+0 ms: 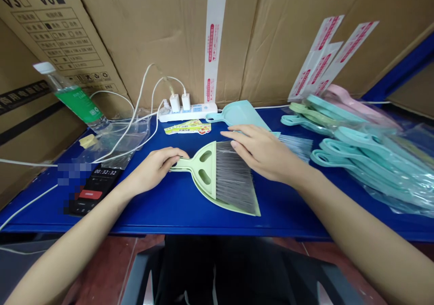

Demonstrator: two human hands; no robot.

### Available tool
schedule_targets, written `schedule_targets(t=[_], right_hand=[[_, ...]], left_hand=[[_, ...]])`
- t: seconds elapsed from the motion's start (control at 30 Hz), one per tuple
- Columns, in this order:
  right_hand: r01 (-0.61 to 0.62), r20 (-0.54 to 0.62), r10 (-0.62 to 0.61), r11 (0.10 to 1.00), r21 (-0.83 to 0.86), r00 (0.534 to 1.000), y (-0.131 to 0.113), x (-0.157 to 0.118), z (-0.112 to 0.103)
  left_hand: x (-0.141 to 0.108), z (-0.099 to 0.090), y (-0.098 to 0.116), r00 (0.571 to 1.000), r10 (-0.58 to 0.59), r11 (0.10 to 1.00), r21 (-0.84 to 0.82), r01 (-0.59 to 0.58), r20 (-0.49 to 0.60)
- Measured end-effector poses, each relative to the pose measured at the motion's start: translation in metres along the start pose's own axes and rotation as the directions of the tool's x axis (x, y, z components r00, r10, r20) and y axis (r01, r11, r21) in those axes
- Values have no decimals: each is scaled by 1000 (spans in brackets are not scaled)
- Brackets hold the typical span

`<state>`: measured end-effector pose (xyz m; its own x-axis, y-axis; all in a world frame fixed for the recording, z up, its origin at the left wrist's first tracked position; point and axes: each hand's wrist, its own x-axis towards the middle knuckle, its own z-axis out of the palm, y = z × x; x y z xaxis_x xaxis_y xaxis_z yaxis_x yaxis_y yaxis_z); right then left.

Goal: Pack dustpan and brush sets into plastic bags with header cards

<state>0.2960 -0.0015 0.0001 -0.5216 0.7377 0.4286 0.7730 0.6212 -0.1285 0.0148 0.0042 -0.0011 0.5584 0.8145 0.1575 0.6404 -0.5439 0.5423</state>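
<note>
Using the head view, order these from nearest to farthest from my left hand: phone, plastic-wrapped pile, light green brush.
1. Light green brush: its handle is at the left hand.
2. Phone: to that hand's left.
3. Plastic-wrapped pile: far right.

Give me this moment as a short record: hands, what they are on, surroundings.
Left hand: fingers closed at the handle end of the green brush
Right hand: open, over the grey bristles; contact unclear
Brush position: lying on the green dustpan, handle toward picture left
Surface: blue table
Beyond: light-blue dustpan; white power strip
Picture right: plastic-wrapped handled tools in blue, green and pink
Picture left: tilted bottle; phone reading 00:32:32
</note>
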Motion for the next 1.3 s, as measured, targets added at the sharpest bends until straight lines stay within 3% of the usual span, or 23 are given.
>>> schedule_targets(t=[0.1, 0.23, 0.3, 0.37, 0.47, 0.53, 0.73, 1.3], right_hand=[[53, -106, -44, 995, 86, 993, -6, 1, 0], [126, -276, -107, 991, 51, 955, -11, 0, 1], [206, -181, -193, 977, 53, 964, -16, 0, 6], [255, 18, -258, 962, 100, 966, -21, -1, 14], [212, 286, -262, 958, 194, 922, -29, -1, 23], [167, 375, -248, 957, 236, 893, -31, 0, 26], [153, 377, -257, 946, 285, 890, -31, -1, 31], [167, 351, -244, 957, 235, 904, -34, -2, 32]], left_hand=[[-1, 1, -2, 1000, 0, 1000, -2, 0, 14], [0, 2, -3, 1000, 4, 1000, -10, -3, 17], [0, 3, -1, 1000, 9, 1000, -20, -9, 5], [0, 4, 1, 1000, -4, 999, -38, 4, -8], [1, 6, 3, 996, -76, 987, -139, 81, 40], [1, 7, 2, 987, -118, 961, -239, 141, 108], [4, 10, -4, 978, -102, 884, -434, 173, 181], [5, 10, -2, 987, -73, 914, -385, 124, 144]])
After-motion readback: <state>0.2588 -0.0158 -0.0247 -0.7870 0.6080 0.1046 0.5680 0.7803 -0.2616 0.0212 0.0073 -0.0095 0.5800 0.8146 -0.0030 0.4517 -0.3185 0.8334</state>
